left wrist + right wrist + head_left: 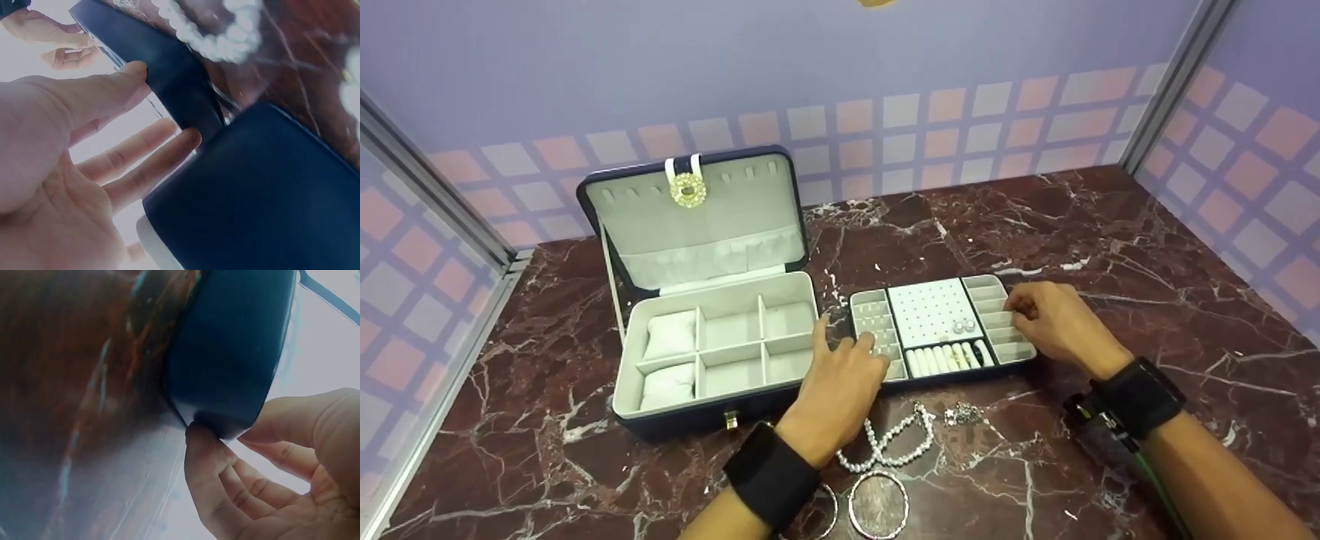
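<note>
Case: on your left stands an open navy case point(682, 426) with its lid raised; the tray lies just to its right.
Left hand: your left hand point(840, 386) is at the tray's left end, fingers mostly straight, thumb tip against the front wall; it touches rather than clasps.
Tray: the compartmented tray point(922, 300) is on the marbled table point(1155, 322), between your two hands.
Feel: judge it light and stiff, with a smooth navy skin that may slip a little under dry fingertips.
Contents: the two round studs point(958, 327) and the rings point(956, 356) look small and could shift if you tilt it, so favour a level hold.
Hold points: the two short ends suit you best, thumb by the rim, fingertips low on the wall.
Right hand: your right hand point(1057, 322) pinches the tray's right end between thumb and curled fingers.
Left wrist view: you see the thumb and fingertips against the navy wall, which the back of your hand hides from above.
Head view: only this shows you the tray's compartments and what sits in them.
Right wrist view: you find a fingertip at the lower corner; whether it reaches underneath, you cannot tell.
</note>
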{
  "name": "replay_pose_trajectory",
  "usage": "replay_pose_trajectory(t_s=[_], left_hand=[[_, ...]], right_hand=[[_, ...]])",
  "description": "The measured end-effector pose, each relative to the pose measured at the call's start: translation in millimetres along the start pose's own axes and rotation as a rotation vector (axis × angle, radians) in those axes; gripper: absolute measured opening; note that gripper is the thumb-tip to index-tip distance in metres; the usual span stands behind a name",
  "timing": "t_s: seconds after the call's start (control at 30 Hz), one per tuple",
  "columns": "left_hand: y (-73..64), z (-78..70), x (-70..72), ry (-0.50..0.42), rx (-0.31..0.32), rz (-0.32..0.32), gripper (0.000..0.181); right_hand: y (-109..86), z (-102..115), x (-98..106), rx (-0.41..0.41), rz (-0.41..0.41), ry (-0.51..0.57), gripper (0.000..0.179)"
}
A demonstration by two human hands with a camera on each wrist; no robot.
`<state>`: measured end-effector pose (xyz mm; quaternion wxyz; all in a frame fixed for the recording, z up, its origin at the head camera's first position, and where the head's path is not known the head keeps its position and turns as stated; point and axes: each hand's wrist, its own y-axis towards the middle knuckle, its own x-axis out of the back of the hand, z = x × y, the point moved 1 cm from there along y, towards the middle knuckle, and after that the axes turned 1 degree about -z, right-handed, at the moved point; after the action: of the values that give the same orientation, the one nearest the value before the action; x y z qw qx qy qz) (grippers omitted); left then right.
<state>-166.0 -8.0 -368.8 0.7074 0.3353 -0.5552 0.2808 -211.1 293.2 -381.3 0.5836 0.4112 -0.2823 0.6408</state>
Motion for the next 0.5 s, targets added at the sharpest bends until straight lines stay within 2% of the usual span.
replay_pose_trajectory(t_s=[0.1,0.23,0.33,0.5], left_hand=[[3.2,-4.0,0.9,0.008,0.005,0.016,0.051],[6.9,-9.7,1.7,0.028,0.003,-0.017,0.032],[10.5,-13.6,2.2,0.026,0.009,-0.012,0.027],[19.1,-20.3,2.4,0.027,0.014,0.027,0.037]], right_hand=[[0.6,-2,2,-0.003,-0.014,-0.013,0.016],[1.0,-6,6,-0.009,-0.021,-0.033,0.017],[1.8,-9,8,-0.016,-0.022,-0.051,0.018],[1.5,-15,13,-0.052,-0.005,-0.062,0.018]])
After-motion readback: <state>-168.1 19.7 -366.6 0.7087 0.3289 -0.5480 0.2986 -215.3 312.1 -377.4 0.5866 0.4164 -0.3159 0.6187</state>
